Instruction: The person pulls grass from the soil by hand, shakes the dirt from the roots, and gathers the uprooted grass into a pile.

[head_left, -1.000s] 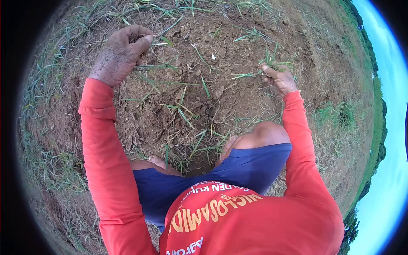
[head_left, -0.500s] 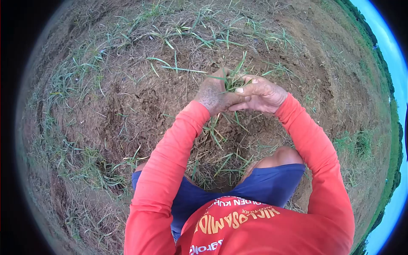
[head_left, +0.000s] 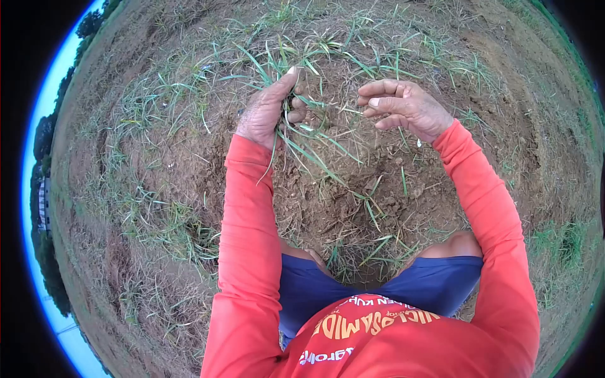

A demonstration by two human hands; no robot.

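Note:
My left hand (head_left: 271,108) is closed around a tuft of grass (head_left: 307,150), thumb pointing up and fingers curled. Long green blades stick out above the fist and hang below it towards the right. To the right, apart from it, my right hand (head_left: 413,110) is raised over the soil with its fingers loosely bent and spaced apart. Nothing shows between them. Loose brown soil (head_left: 397,189) with scattered blades lies beneath both hands, in front of my bent knees.
Clumps of rooted grass (head_left: 183,227) grow on the left, and more grass (head_left: 328,44) runs along the far side. A green patch (head_left: 564,242) is on the right. At the far left edge are dark trees (head_left: 47,135) and a pale building (head_left: 44,205).
My hands were together around the grass; now they are apart. The left has moved left with the tuft, and the right has let go and moved right. The view has turned.

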